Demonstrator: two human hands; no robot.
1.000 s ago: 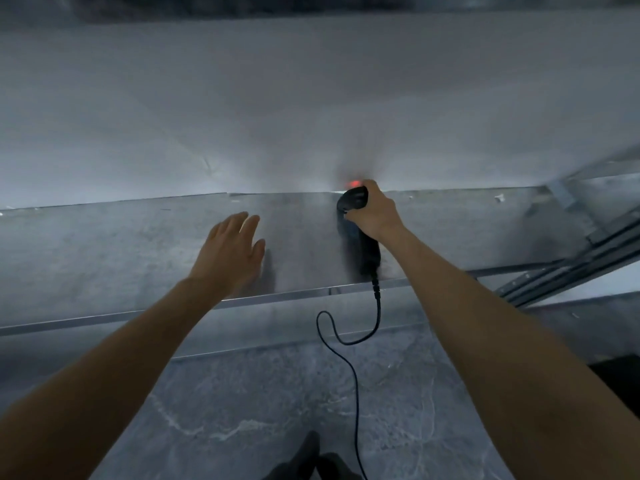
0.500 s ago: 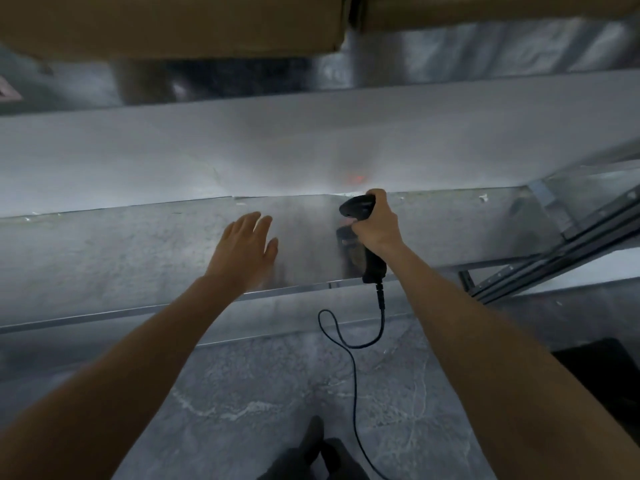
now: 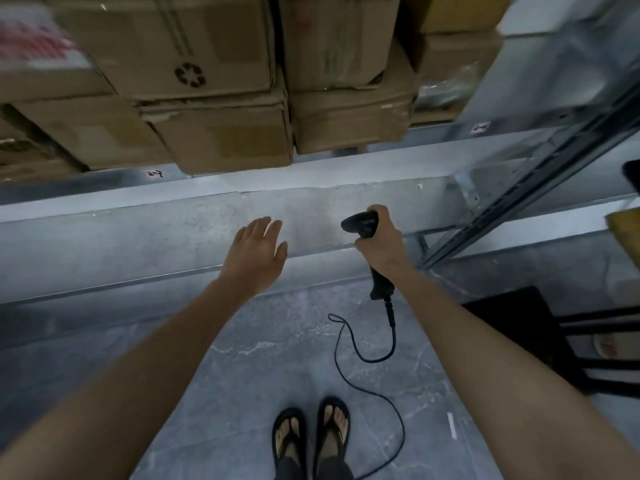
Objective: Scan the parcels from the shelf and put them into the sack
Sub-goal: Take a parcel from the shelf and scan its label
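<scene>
A black handheld scanner (image 3: 360,225) with a hooked head and a slim handle is clasped in the person's right grip (image 3: 379,239), a bare hand whose fingers are curled tightly round the upper handle. The scanner hangs above the near edge of a bare grey metal shelf (image 3: 104,237), right of centre. Its long axis slants from the handle end, near and right, up to the head, far and left, and the head's window faces left and away towards the shelf. A thin black cable (image 3: 363,358) drops from the handle and loops over the grey stone floor (image 3: 242,375). The left grip (image 3: 258,251), also a bare hand, is spread flat with straight fingers, holding nothing, over the same shelf to the left of the scanner; whether it touches the metal cannot be told. Brown cardboard parcels (image 3: 221,140) sit stacked on the level above, at the far side. Two feet in black sandals (image 3: 311,434) stand at the near edge.
</scene>
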